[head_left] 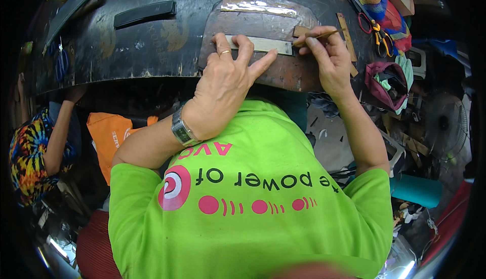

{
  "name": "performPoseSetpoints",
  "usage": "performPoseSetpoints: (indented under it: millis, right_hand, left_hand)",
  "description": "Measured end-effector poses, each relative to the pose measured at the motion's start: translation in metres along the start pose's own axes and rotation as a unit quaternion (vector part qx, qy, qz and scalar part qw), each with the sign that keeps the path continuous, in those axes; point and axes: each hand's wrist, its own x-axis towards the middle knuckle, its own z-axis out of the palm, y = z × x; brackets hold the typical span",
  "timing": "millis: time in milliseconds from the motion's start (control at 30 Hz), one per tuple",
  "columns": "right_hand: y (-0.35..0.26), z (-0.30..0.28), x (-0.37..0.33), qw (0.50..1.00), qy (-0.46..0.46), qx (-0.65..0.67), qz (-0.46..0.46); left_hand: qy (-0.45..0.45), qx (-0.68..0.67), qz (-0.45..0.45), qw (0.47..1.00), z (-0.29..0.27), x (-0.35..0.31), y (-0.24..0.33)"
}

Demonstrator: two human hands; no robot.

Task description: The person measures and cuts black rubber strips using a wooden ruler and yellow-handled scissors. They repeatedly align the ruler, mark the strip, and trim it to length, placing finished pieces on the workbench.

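Note:
A pale, narrow strip (271,45) with a dark edge lies on a worn, dark board (228,18). My left hand (220,79) is spread over the strip's left part, fingertips pressing down and fingers apart. My right hand (331,58) pinches a thin brown stick-like tool (329,34), whose lower end meets the right end of the strip. Its exact kind I cannot make out. Just behind that end, a small brown piece (301,31) sits partly hidden by the right fingers. Farther back on the board rests a brown strip with a shiny top (258,8).
Black strips in stacks (145,14) lie on the dark table (106,41). At the right are a wooden stick (347,38), yellow-handled scissors (382,41) and a maroon pouch (387,84). Blue-handled scissors (62,64) hang at the left edge, near another person's arm (58,127).

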Motion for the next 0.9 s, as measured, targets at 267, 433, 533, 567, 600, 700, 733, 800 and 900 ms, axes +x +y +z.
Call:
performPoseSetpoints:
  millis: [267, 433, 533, 567, 600, 700, 733, 800, 900]
  right_hand:
    - [0.0, 0.004, -0.01, 0.999, -0.021, -0.039, 0.014]
    - [-0.004, 0.016, -0.014, 0.875, -0.092, -0.356, -0.316]
    - [-0.006, 0.011, -0.008, 0.938, -0.066, -0.289, -0.18]
    - [-0.007, 0.009, -0.007, 0.979, -0.04, -0.195, -0.045]
    - [-0.005, 0.007, 0.0, 1.0, 0.009, 0.003, 0.009]
    - [-0.002, 0.01, 0.0, 0.998, 0.019, -0.049, 0.019]
    - [0.0, 0.013, 0.0, 0.997, 0.016, -0.076, 0.001]
    - [0.001, 0.015, -0.002, 0.966, 0.002, -0.22, -0.136]
    - [0.0, 0.012, -0.002, 0.956, -0.011, -0.26, -0.138]
  left_hand:
    - [-0.011, -0.015, -0.002, 1.0, -0.001, 0.001, 0.0]
    - [0.001, -0.023, -0.004, 1.0, 0.002, 0.0, 0.002]
    - [-0.009, -0.006, -0.012, 1.0, 0.001, 0.001, 0.006]
    - [-0.003, -0.003, -0.009, 1.0, 0.001, 0.0, 0.005]
    - [0.004, 0.0, -0.006, 1.0, 0.002, 0.0, 0.005]
    - [0.007, 0.001, -0.006, 1.0, 0.004, -0.002, 0.003]
    - [0.006, -0.001, -0.004, 1.0, 0.004, -0.002, 0.004]
    - [0.002, -0.007, -0.003, 1.0, 0.004, -0.001, 0.004]
    - [-0.006, -0.013, -0.002, 1.0, 0.002, -0.001, 0.004]
